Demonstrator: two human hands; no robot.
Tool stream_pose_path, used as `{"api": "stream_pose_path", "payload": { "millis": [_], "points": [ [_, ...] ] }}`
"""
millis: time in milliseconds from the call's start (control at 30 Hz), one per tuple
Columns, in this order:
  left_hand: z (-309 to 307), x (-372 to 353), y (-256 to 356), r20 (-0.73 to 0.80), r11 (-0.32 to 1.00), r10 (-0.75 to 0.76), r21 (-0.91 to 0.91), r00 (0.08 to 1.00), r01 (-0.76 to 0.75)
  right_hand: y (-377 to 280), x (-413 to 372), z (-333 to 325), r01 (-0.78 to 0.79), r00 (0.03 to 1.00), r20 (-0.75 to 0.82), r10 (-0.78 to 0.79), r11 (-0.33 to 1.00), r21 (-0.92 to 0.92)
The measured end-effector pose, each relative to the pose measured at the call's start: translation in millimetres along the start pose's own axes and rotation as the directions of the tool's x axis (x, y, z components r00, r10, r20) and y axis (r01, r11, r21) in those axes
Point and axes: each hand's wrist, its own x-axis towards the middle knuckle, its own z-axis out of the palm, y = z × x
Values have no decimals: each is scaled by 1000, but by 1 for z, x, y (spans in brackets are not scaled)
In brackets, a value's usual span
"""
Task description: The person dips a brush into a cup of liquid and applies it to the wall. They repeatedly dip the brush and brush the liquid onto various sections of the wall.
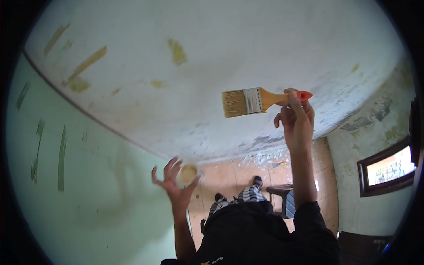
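Note:
My right hand (298, 119) is raised in front of the white wall and grips a paintbrush (254, 101) near the end of its handle. The brush lies almost level, tan bristles pointing left, with a pale metal band, a yellow wooden handle and a red tip. My left hand (178, 183) is lower, near the corner of the green wall, with fingers curved and spread apart. A round tan thing (189, 173) shows beyond its thumb and fingers, low by the wall's foot, partly overlapped by the hand in this view.
The white wall (198, 66) has yellowish bare patches and flaking paint; the green wall (101, 185) has dark streaks. Paint flakes and a scraper-like tool (278, 164) lie on the tiled floor (221, 174). A dark plastic stool (282, 196) stands right of my legs.

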Motion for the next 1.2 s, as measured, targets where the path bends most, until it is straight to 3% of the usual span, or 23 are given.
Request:
{"api": "stream_pose_path", "payload": {
  "millis": [100, 200, 267, 333, 400, 467, 533, 633, 800, 1033, 1200],
  "points": [
    [11, 5, 23, 13, 999, 42, 5, 999, -42, -4, -8, 15, -139, 984, 104, 141, 990, -31],
    [2, 3, 8, 20, 1000, 22, 8, 1000, -23, 21, -36, 37, -215, 938, 246, 245, 966, -143],
    [-1, -2, 0, 26, 999, 40, 8, 999, -40, 33, -47, 51, -198, 858, 404, 316, 931, -307],
    [-3, -4, -4, 32, 999, 33, 7, 999, -33, 38, -59, 67, -123, 802, 489, 344, 895, -429],
    [-6, -7, -9, 39, 999, 34, 22, 999, -35, 53, -74, 82, 143, 757, 628, 177, 894, -424],
    [-7, -11, -12, 50, 993, 91, 76, 995, -95, 62, -81, 93, 391, 634, 769, 86, 822, -414],
    [-8, -14, -13, 48, 990, 103, 92, 993, -107, 64, -89, 102, 376, 582, 769, 263, 752, -541],
    [-8, -14, -12, 44, 984, 128, 117, 991, -133, 78, -99, 108, 437, 526, 815, 244, 745, -505],
    [-10, -15, -11, 36, 986, 136, 90, 990, -139, 98, -103, 110, 437, 490, 782, 384, 668, -602],
    [-10, -18, -18, 63, 986, 143, 80, 988, -148, 108, -107, 107, 455, 480, 783, 395, 651, -607],
    [-6, -17, -19, 65, 988, 143, 50, 988, -147, 94, -102, 108, 451, 547, 772, 324, 663, -597]
  ]
}}
